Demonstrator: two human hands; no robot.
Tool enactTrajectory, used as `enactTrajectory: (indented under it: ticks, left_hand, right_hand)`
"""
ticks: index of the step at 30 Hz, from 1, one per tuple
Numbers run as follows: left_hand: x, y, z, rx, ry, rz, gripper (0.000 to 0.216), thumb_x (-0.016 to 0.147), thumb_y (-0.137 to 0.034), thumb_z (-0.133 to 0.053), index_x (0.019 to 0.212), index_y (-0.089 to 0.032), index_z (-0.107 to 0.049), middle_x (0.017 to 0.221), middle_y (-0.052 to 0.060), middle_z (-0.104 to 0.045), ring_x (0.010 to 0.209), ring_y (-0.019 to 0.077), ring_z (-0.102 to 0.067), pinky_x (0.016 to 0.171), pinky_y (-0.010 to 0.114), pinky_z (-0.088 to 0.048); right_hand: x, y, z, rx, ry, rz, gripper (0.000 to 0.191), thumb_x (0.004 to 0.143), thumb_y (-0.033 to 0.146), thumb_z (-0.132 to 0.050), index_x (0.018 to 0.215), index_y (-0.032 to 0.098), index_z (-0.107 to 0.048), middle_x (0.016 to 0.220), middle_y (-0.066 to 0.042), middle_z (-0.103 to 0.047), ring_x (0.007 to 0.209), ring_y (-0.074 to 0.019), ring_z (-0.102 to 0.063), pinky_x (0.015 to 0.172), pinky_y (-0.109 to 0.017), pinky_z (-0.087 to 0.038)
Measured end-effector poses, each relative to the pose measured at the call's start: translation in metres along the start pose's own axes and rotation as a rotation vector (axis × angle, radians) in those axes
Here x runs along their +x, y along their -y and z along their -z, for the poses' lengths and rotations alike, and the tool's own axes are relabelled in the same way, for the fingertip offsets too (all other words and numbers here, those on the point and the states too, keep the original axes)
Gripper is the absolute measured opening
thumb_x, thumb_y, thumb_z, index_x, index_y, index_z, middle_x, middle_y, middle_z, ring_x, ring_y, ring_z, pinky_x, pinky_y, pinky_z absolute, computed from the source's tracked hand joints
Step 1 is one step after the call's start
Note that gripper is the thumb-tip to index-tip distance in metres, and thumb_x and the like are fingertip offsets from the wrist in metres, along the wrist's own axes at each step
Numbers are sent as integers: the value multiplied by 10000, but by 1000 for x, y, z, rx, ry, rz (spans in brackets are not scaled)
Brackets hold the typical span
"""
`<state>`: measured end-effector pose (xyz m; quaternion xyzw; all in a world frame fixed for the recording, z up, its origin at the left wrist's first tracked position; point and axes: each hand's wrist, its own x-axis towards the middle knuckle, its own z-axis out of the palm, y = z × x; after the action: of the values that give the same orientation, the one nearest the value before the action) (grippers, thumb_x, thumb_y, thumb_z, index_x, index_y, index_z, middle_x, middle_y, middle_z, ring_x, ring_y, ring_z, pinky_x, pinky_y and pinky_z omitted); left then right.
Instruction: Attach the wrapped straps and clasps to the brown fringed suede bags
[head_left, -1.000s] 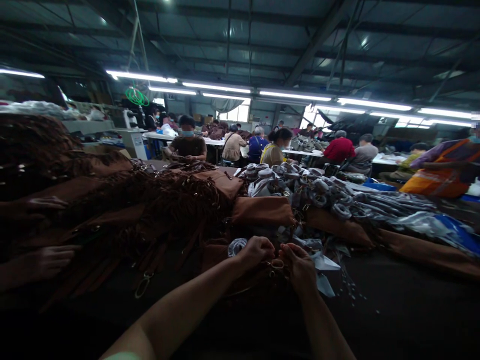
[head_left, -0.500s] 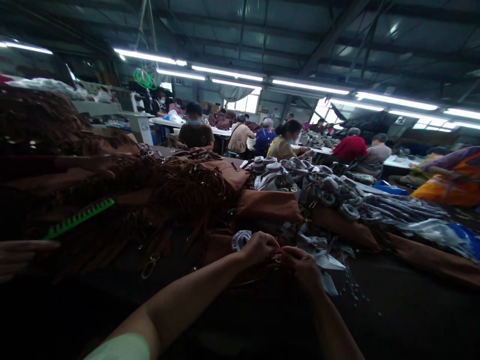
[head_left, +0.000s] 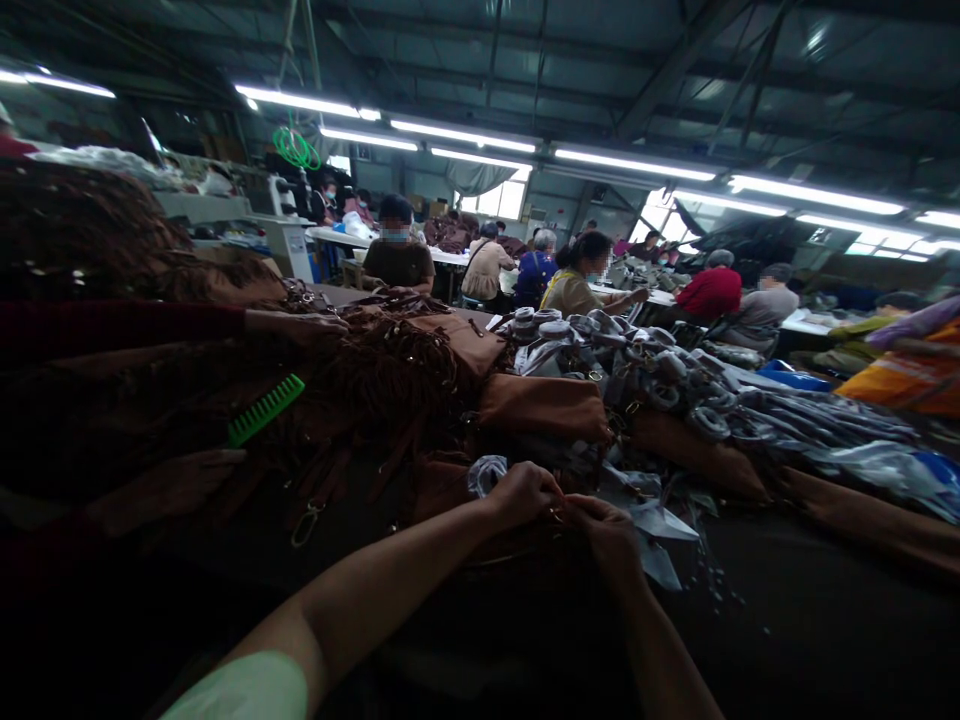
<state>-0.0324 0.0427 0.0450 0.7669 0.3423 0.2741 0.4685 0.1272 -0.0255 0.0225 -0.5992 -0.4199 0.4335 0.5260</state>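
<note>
My left hand (head_left: 521, 493) and my right hand (head_left: 609, 532) meet fingertip to fingertip over a dark table (head_left: 787, 620), both pinched on a small metal ring (head_left: 556, 515) that belongs to a brown bag (head_left: 450, 500) lying under them. The fingers of each hand are curled closed. The ring is tiny and dim, so its exact shape is hard to read.
A heap of brown fringed bags (head_left: 360, 390) fills the left and middle. A co-worker's hand (head_left: 180, 480) at the left holds a green comb (head_left: 266, 409). Grey wrapped straps (head_left: 660, 380) pile up at the right. Several seated people work at tables behind.
The view has shifted slightly. The co-worker's green comb moved right and up over the fringe. My hands stay pinched together on the ring.
</note>
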Motion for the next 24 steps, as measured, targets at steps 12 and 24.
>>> enactTrajectory:
  ticks: [12, 24]
  left_hand:
    - [22, 1, 6, -302, 71, 282, 427, 420, -148, -836, 774, -120, -599, 523, -54, -573, 484, 123, -567, 471, 211, -442]
    - [14, 1, 33, -69, 142, 134, 439, 614, -240, -759, 1014, -148, -604, 756, 4, -648, 671, 154, -630, 632, 263, -492]
  right_hand:
    - [-2, 4, 4, -243, 45, 166, 300, 645, 420, -709, 836, 193, -750, 794, -57, -727, 769, -224, -658, 664, -289, -517]
    - [4, -2, 0, -279, 69, 183, 319, 661, 456, -694, 833, 191, -738, 809, -55, -720, 772, -218, -653, 703, -319, -511]
